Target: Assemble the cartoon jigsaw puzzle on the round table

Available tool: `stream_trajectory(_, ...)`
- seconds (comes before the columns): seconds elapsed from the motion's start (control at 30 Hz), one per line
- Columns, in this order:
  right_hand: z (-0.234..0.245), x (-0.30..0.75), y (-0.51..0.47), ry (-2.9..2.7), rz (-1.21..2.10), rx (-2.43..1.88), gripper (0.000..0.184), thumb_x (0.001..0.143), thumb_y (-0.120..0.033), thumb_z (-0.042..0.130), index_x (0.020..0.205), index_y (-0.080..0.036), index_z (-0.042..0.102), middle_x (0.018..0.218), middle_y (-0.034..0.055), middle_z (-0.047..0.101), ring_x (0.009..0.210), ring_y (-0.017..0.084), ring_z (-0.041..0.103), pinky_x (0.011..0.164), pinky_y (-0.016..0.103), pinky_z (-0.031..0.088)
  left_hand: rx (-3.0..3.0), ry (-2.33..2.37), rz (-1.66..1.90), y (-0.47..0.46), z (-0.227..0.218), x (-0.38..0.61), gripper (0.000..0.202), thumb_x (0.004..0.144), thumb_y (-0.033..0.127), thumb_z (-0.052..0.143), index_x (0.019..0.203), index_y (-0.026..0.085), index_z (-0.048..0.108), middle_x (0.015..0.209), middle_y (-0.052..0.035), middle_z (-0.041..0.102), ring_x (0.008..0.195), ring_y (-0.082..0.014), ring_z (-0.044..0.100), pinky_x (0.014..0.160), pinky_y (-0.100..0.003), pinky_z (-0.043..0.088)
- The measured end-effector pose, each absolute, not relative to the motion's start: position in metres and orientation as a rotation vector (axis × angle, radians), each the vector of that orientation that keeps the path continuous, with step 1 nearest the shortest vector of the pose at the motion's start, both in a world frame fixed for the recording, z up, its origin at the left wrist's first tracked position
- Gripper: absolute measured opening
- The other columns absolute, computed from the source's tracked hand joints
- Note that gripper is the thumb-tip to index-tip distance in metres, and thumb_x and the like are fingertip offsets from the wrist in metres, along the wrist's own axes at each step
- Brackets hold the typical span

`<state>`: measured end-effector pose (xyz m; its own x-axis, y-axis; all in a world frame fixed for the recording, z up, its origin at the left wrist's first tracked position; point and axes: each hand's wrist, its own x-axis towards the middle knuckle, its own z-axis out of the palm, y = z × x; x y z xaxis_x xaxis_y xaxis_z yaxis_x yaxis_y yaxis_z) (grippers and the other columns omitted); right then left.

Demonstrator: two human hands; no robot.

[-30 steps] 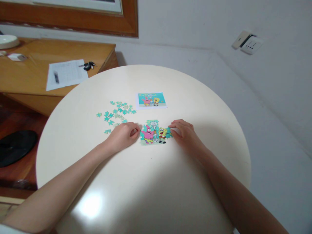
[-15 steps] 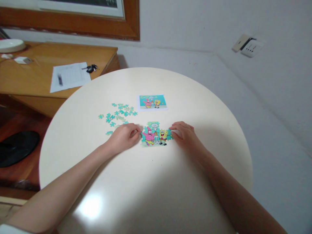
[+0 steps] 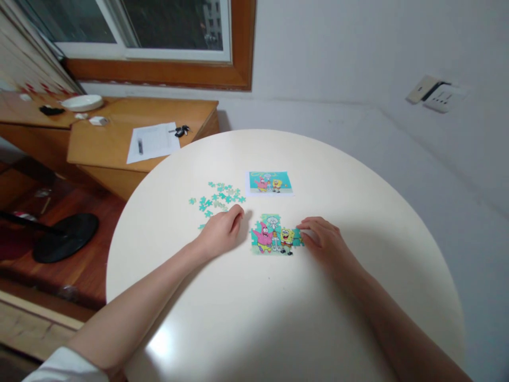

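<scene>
A partly joined jigsaw puzzle (image 3: 265, 240) of cartoon figures lies on the round white table (image 3: 254, 318). At its right edge, my right hand (image 3: 324, 239) pinches a teal puzzle piece (image 3: 301, 237), with the fingertips partly covering it. My left hand (image 3: 222, 229) is just left of the puzzle, apart from it, its fingers curled closed; whether anything is in them is hidden. Loose puzzle pieces (image 3: 222, 195), several in teal and pale green, lie scattered beyond the left hand. Behind the puzzle lies a reference picture (image 3: 269, 183) showing the same figures.
A wooden desk (image 3: 115, 143) stands beyond the table at the left, bearing a paper sheet (image 3: 155, 142), keys (image 3: 182, 131) and a white dish (image 3: 82, 102). A round black stand base (image 3: 66, 239) is on the floor. Wall sockets (image 3: 441, 97) are at the right.
My left hand has drawn back from the puzzle's left edge and curled its fingers. My right hand stays at the right edge. The camera view has shifted, so everything appears further right and lower.
</scene>
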<state>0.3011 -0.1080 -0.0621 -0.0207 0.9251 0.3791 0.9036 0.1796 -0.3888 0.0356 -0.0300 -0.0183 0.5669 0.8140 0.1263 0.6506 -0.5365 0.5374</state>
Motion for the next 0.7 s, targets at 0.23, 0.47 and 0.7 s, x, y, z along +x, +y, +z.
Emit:
stream_trajectory(0.23,-0.064,0.303,-0.106,-1.911,0.06,-1.715,0.021,0.08,-0.024,0.046,0.086,-0.023,0.065,0.094,0.0068,0.07,0.093,0.023,0.065,0.085,0.04,0.048,2.169,1.378,0.969,-0.004,0.005,0.007,0.01,0.083,0.021,0.036,0.08,0.021,0.046,0.057,0.0039,0.045,0.051,-0.0131,0.045,0.053,-0.025,0.032)
stream_trajectory(0.47,-0.063,0.303,-0.106,-1.91,0.095,-1.715,0.02,0.079,-0.025,0.046,0.086,-0.024,0.064,0.093,0.0066,0.07,0.091,0.023,0.065,0.085,0.041,0.049,2.038,1.62,1.182,0.015,0.014,-0.017,0.009,0.078,0.019,0.044,0.074,0.02,0.052,0.051,0.0051,0.04,0.048,-0.0108,0.04,0.05,-0.023,0.031)
stream_trajectory(0.7,-0.062,0.303,-0.107,-1.91,0.118,-1.705,0.02,0.081,-0.026,0.045,0.087,-0.023,0.064,0.093,0.0081,0.069,0.093,0.024,0.064,0.085,0.042,0.049,2.051,1.691,1.186,0.024,0.001,-0.02,0.014,0.076,0.02,0.045,0.076,0.018,0.059,0.059,0.0009,0.056,0.055,-0.0122,0.051,0.055,-0.024,0.041)
